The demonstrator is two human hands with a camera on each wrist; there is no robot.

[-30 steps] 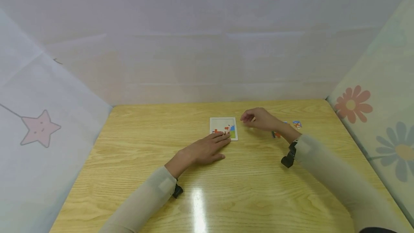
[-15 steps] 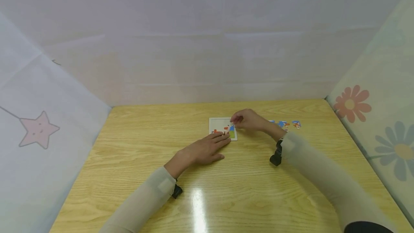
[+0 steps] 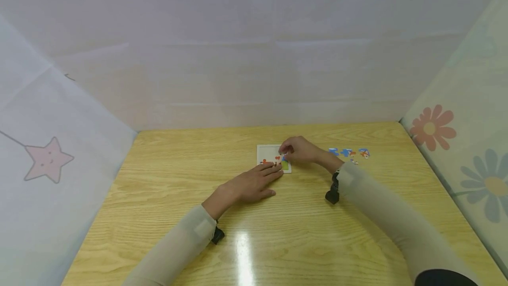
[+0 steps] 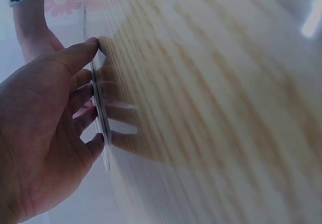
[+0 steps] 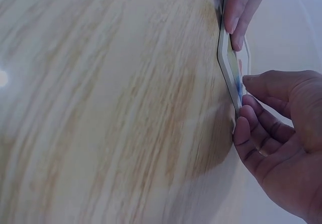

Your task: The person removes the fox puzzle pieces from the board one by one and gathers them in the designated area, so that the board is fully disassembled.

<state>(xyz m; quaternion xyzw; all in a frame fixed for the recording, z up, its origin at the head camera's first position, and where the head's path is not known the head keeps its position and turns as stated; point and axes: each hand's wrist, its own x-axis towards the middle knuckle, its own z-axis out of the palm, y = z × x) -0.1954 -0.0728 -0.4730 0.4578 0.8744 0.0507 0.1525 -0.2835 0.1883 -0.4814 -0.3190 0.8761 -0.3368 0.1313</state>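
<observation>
A small square puzzle board (image 3: 259,148) with a white rim lies on the table, partly filled with coloured picture pieces in red, blue and green. My left hand (image 3: 251,183) rests with straight fingers on its near edge, covering part of the picture. At the board's right side, my right hand (image 3: 303,150) bends over the picture, thumb and finger pinching a puzzle piece that the fingertips mostly hide. In the right wrist view, the right thumb (image 5: 269,83) meets the board beside its blue area. The left wrist view shows the left fingertips (image 4: 95,144) along the board's edge.
Several loose puzzle pieces (image 3: 346,152) in blue, white and orange lie right of the board, just beyond my right wrist. The wooden table (image 3: 178,158) ends at a pale cloth wall (image 3: 214,78). Printed cloth walls flank both sides.
My right hand has moved left from beside the board to over its right part, uncovering more loose pieces behind the wrist. The left hand stays in place on the board.
</observation>
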